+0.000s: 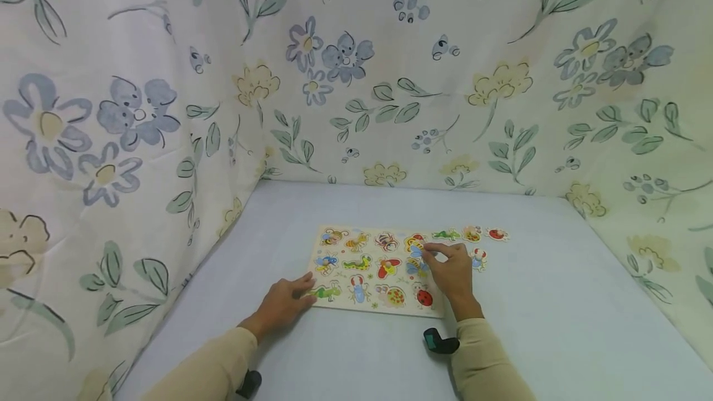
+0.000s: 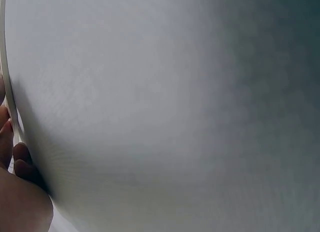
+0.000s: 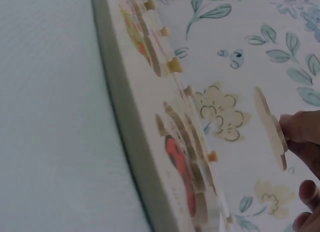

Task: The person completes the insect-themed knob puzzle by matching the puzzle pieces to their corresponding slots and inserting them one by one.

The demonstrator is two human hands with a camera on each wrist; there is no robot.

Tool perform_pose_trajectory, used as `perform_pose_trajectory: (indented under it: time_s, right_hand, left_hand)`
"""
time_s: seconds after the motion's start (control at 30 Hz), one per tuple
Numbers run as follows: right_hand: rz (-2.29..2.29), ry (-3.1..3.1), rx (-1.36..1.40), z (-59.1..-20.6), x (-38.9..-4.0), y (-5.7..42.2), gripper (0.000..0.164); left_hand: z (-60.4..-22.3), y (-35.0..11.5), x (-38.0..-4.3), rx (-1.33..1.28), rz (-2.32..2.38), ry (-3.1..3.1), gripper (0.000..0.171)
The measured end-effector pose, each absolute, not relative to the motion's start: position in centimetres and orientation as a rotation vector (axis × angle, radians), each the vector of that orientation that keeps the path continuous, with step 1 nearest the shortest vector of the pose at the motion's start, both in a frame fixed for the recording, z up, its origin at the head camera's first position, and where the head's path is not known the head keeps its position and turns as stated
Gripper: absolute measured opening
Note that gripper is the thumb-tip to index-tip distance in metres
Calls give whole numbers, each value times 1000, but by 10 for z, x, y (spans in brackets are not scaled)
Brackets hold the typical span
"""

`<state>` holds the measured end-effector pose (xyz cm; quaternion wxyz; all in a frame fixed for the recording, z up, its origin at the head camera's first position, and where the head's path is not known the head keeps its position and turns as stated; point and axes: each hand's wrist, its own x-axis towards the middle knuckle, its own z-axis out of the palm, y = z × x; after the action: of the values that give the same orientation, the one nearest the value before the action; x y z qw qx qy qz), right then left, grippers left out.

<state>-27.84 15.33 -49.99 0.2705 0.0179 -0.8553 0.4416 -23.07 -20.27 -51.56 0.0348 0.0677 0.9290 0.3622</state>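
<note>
Right hand (image 1: 452, 270) pinches a flat piece (image 3: 270, 129) at its edge, raised off the puzzle board (image 1: 348, 305), presumably for control; forearm angles inward. To its left, the left hand (image 1: 281, 303) grips the board's near corner, apparently steadying it. Beyond the right hand lie loose pieces (image 1: 472, 234).

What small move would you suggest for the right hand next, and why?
Probably lower the puzzle piece toward the board: the right hand pinches it clear of the board, over its right part, while the left hand touches the board's left edge.
</note>
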Motion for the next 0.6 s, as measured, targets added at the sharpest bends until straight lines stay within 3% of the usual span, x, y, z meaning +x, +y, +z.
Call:
perform_pose_trajectory:
  time_s: [0.6]
  right_hand:
    - [1213,-2521,-41,-519,-283,155,16]
  left_hand:
    - [-512,-200,-229,181,1099,2858,44]
